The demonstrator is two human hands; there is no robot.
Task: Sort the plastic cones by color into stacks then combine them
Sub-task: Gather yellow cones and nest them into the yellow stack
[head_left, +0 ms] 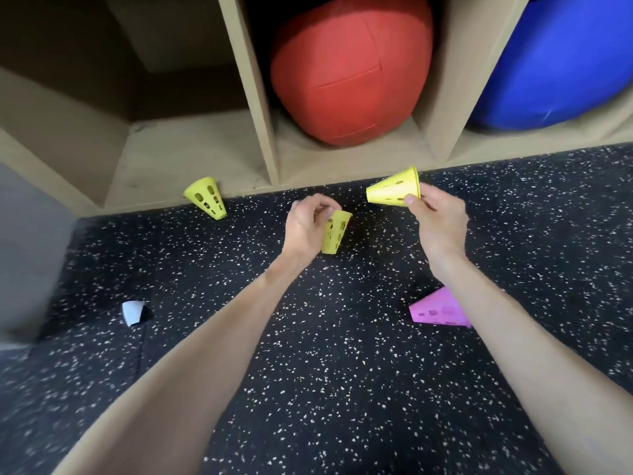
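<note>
The left hand (305, 228) pinches 1 yellow cone (335, 232) by its wide rim, narrow end down, so its mouth faces up to receive another. The right hand (435, 217) grips a second yellow cone (394, 190) at its wide rim, tip pointing left toward the first, probably to nest them. A third yellow cone (206, 197) lies by the shelf (191, 156). A pink cone (438, 308) and a white cone (133, 311) wait on the floor (325, 371), because yellow is sorted first.

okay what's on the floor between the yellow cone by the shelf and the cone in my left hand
Nothing: in the head view only bare speckled floor separates the yellow cone by the shelf from the cone your left hand holds.
</note>
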